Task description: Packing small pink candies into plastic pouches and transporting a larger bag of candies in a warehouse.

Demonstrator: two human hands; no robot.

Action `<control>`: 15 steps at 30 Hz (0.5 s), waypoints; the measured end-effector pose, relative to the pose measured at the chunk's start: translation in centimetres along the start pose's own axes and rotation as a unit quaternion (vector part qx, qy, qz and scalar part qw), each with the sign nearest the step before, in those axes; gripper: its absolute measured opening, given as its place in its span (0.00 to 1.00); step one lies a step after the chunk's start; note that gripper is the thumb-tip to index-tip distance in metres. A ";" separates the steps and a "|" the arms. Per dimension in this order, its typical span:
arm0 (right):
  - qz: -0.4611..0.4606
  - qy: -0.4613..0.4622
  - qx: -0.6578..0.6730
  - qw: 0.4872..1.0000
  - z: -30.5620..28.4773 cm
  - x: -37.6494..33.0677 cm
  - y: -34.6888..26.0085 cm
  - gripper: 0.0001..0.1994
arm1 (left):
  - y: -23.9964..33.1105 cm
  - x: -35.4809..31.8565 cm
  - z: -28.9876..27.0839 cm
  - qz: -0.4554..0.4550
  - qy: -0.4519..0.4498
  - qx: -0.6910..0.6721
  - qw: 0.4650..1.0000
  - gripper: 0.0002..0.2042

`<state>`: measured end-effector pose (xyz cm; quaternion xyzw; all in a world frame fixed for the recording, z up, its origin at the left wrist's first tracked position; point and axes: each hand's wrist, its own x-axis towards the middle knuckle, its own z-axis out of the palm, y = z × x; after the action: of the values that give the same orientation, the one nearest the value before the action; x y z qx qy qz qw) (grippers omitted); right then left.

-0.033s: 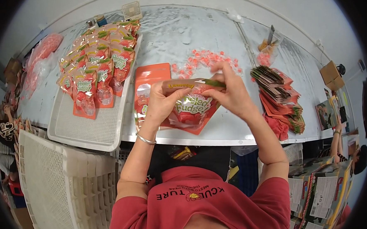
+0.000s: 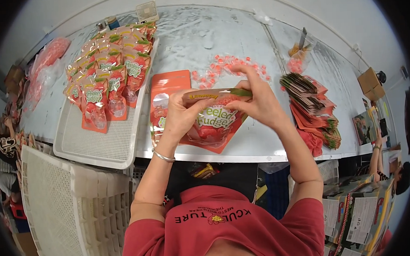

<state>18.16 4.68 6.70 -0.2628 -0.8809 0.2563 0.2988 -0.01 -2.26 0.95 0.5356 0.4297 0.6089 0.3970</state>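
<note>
A red candy pouch (image 2: pixel 213 127) with a clear window hangs between my two hands at the table's near edge. My left hand (image 2: pixel 184 114) pinches its top left edge between thumb and fingers. At the top right corner, my right hand (image 2: pixel 254 100) grips it with the thumb in front, the index finger raised and bent above the edge. Flat on the table to the left, partly behind my left hand, lies another red pouch (image 2: pixel 170 81). Just beyond my hands is a scatter of small wrapped red candies (image 2: pixel 220 67).
On the left, a white mesh tray (image 2: pixel 97 145) bears rows of plump pouches (image 2: pixel 114 70). A stack of flat pouches (image 2: pixel 310 104) lies at the right, by a bag of candies (image 2: pixel 298 60). Stacked white crates (image 2: pixel 51 196) stand below left. A small fan (image 2: pixel 147 12) stands at the back.
The pouch between my hands has shifted and its lower end hangs slightly lower. My right index finger is a little more raised. Both hands keep their hold.
</note>
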 end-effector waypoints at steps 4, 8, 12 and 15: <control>-0.007 -0.067 0.021 0.997 0.0 0.3 1.3 0.08 | 0.3 0.1 1.0 -0.003 0.026 -0.042 0.999 0.06; -0.059 -0.035 -0.036 0.997 1.2 0.0 1.9 0.08 | -0.3 -0.1 0.7 0.000 0.040 0.006 0.999 0.04; -0.064 -0.059 -0.061 0.994 0.8 1.1 1.5 0.08 | -0.6 -0.1 1.0 0.076 0.070 0.133 0.986 0.06; -0.132 -0.078 -0.053 0.987 1.7 1.8 1.1 0.08 | -0.2 0.0 1.5 0.038 0.073 0.031 0.996 0.06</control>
<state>16.12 6.12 5.53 -0.1389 -0.9408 0.1875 0.2457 1.51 -2.06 0.79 0.5176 0.4562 0.6472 0.3243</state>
